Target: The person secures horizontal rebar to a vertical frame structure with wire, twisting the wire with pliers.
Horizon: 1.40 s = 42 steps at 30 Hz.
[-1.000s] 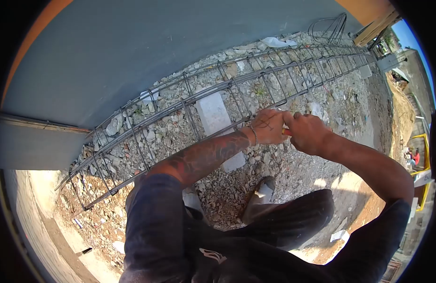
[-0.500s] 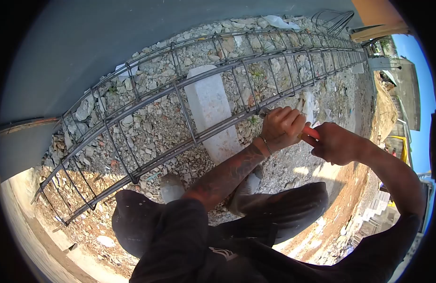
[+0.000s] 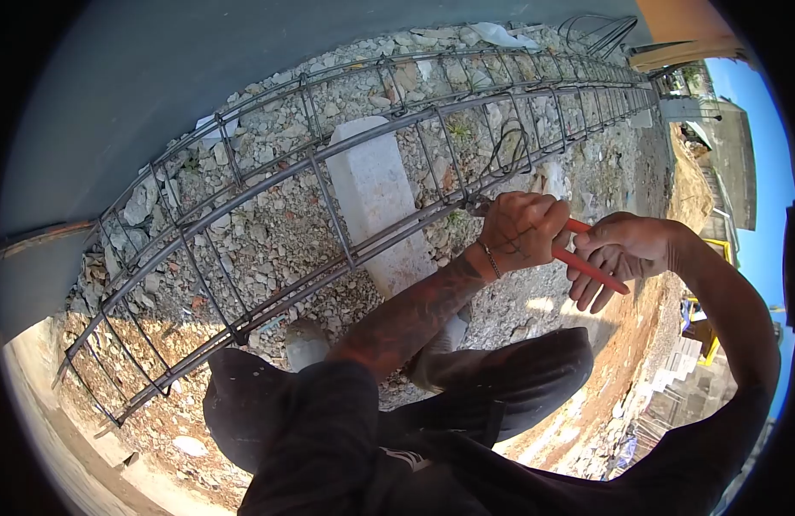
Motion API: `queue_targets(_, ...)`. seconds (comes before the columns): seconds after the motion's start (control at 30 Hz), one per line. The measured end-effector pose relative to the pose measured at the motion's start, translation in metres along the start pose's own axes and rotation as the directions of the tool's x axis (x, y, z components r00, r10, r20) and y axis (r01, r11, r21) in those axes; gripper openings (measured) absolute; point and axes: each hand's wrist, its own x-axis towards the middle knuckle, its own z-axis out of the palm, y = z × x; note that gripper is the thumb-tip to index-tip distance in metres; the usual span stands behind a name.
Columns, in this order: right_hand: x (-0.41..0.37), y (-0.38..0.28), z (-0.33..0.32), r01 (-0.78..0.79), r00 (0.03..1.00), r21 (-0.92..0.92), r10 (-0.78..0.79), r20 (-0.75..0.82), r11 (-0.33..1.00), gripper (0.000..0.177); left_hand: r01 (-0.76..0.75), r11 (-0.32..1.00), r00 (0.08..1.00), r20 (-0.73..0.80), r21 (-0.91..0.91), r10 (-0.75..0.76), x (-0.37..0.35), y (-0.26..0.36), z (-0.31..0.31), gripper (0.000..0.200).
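My left hand [image 3: 524, 230] is wrapped around red-handled pincers [image 3: 597, 268], close to their jaws. Those jaws [image 3: 476, 206] meet the lower bars of a long rebar cage [image 3: 337, 215], though my fingers partly hide them. Past the left fist the two red handles stand apart. My right hand [image 3: 628, 254] is open, fingers spread, its thumb by the upper handle and its fingers behind the lower one. A thin loop of wire [image 3: 511, 146] shows on the cage just beyond the left hand.
A pale concrete block [image 3: 376, 193] lies under the cage on broken rubble [image 3: 273, 215]. A dark grey wall [image 3: 156, 95] runs along the far side. Coiled wire [image 3: 599, 36] lies at the cage's far end. My knees and shoes are close below the bars.
My right hand has opened from its grip on the pincers' handles, which have spread apart. The left hand keeps its grip. A wire loop is now visible on the cage.
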Motion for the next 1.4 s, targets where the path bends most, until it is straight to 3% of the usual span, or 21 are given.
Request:
queue_targets(0.07,0.010,0.016,0.014,0.080,0.994,0.053,-0.083,0.072,0.995,0.042,-0.178,0.982,0.980,-0.078,0.064,0.183,-0.008,-0.004,0.001,0.028)
queue_targets(0.17,0.012,0.015,0.031,0.104,0.994,0.034,-0.105,0.007,0.994,0.034,-0.206,0.975,0.968,-0.132,0.079,0.215,-0.012,-0.002,-0.001,0.029)
queue_targets(0.2,0.005,0.000,0.046,0.006,0.985,-0.307,-0.059,-0.163,0.952,0.030,-0.210,0.968,0.957,-0.171,0.136,0.232,-0.012,-0.003,-0.001,0.029)
queue_targets(0.23,0.000,-0.008,0.053,-0.155,0.937,-0.588,-0.070,-0.342,0.794,0.027,-0.222,0.966,0.955,-0.170,0.134,0.243,-0.010,-0.001,-0.001,0.029)
queue_targets(0.27,0.000,-0.004,0.051,-0.159,0.935,-0.585,-0.069,-0.349,0.795,0.027,-0.161,0.974,0.969,-0.160,0.159,0.187,-0.012,0.004,0.000,0.027)
queue_targets(0.33,0.009,0.011,0.039,-0.100,0.840,-0.918,-0.462,-0.284,0.383,0.025,-0.096,0.979,0.981,-0.148,0.180,0.124,-0.006,0.011,0.000,0.025)
queue_targets(0.4,0.024,0.029,0.022,-0.155,0.766,-0.931,-0.554,-0.325,0.330,0.028,0.075,0.979,0.975,0.190,0.191,-0.112,0.004,0.014,-0.002,0.020)
queue_targets(0.47,0.037,0.042,0.008,-0.092,0.728,-0.940,-0.622,-0.289,0.328,0.029,-0.023,0.981,0.995,0.101,0.194,0.003,-0.008,0.007,0.007,0.016)
queue_targets(0.53,0.054,0.054,-0.008,-0.073,0.718,-0.927,-0.626,-0.305,0.367,0.028,0.129,0.976,0.856,0.477,0.175,-0.199,-0.008,0.002,0.011,0.010)
queue_targets(0.63,0.089,0.074,-0.041,0.036,0.614,-0.966,-0.768,-0.180,0.255,0.029,-0.008,0.934,0.945,0.308,0.358,-0.110,-0.017,-0.004,0.029,0.006)
queue_targets(0.73,0.117,0.079,-0.063,0.134,0.494,-0.978,-0.866,-0.075,0.161,0.031,0.037,0.884,0.901,0.367,0.466,-0.231,-0.022,-0.009,0.042,0.006)
queue_targets(0.77,0.125,0.079,-0.068,0.155,0.460,-0.978,-0.886,-0.054,0.140,0.033,-0.001,0.866,0.946,0.281,0.500,-0.161,-0.027,-0.013,0.046,0.007)
queue_targets(0.9,0.153,0.082,-0.081,0.206,0.389,-0.975,-0.921,0.003,0.084,0.037,0.046,0.838,0.845,0.427,0.543,-0.323,-0.023,-0.015,0.048,0.008)
queue_targets(1.0,0.166,0.081,-0.086,0.235,0.296,-0.971,-0.954,0.039,0.033,0.038,-0.084,0.773,0.936,0.317,0.629,-0.156,-0.024,-0.019,0.047,0.010)
queue_targets(1.07,0.174,0.083,-0.088,0.283,0.252,-0.959,-0.966,0.052,0.023,0.038,-0.073,0.719,0.821,0.451,0.691,-0.350,-0.019,-0.013,0.045,0.010)
queue_targets(1.2,0.170,0.090,-0.087,0.188,0.231,-0.982,-0.971,0.065,-0.021,0.039,-0.049,0.758,0.788,0.492,0.651,-0.371,-0.019,-0.013,0.043,0.011)
queue_targets(1.27,0.132,0.086,-0.062,0.145,0.335,-0.987,-0.942,-0.014,0.066,0.036,-0.124,0.800,0.927,0.357,0.587,-0.118,-0.028,-0.019,0.043,0.013)
queue_targets(1.3,0.101,0.073,-0.046,0.158,0.633,-0.945,-0.763,-0.127,0.288,0.035,-0.210,0.803,0.941,0.337,0.557,0.012,-0.031,-0.017,0.038,0.014)
queue_targets(1.33,0.105,0.081,-0.043,0.160,0.627,-0.944,-0.768,-0.127,0.287,0.035,-0.217,0.800,0.940,0.340,0.559,0.017,-0.039,-0.015,0.029,0.014)
queue_targets(1.37,0.117,0.093,-0.044,0.485,0.848,-0.467,-0.528,0.044,0.740,0.035,-0.311,0.849,0.930,0.319,0.427,0.181,-0.045,-0.016,0.021,0.013)
queue_targets(1.4,0.127,0.103,-0.042,0.326,0.837,0.225,-0.391,0.383,0.918,0.035,-0.411,0.865,0.901,0.272,0.289,0.337,-0.051,-0.017,0.015,0.013)
